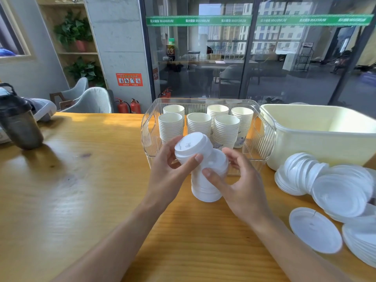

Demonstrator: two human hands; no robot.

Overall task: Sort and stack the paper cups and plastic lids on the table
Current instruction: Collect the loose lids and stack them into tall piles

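Lids (200, 165) feel light, thin and slippery; your left hand (166, 176) and right hand (242, 186) both grip the stack, so hold its sides gently.

Six stacks of paper cups (199, 124), one clear bin (262, 139), one cream tub (325, 139), two hands, one dark shaker bottle (19, 121), two red fire extinguishers (130, 106)
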